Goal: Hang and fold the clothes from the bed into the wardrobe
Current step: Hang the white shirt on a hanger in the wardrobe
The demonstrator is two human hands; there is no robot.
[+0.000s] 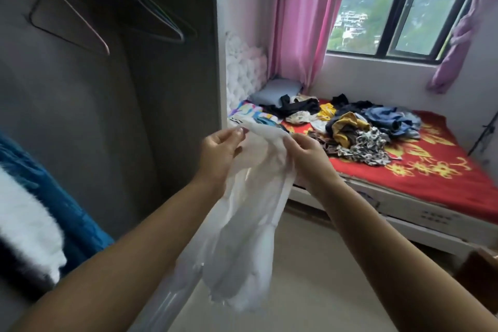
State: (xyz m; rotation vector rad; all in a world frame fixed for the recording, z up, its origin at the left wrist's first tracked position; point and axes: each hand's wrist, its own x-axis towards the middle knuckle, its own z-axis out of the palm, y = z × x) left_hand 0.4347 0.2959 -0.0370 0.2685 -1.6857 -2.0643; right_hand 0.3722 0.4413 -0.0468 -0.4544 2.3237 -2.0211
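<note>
Both forearms reach in from the bottom edge, holding a white garment [242,224] up in front of the open wardrobe [107,116]. Its long axis runs nearly vertical, top edge at the hands, loose end hanging toward the floor and slightly left. At the upper left corner the left hand [218,152] pinches the cloth between thumb and fingers; the right hand [310,156] grips the bunched top edge, fingers curled around it. Inside the wardrobe, empty hangers [151,16] hang from the rail. Behind the hands, a pile of clothes [355,127] lies on the red bed [431,170].
</note>
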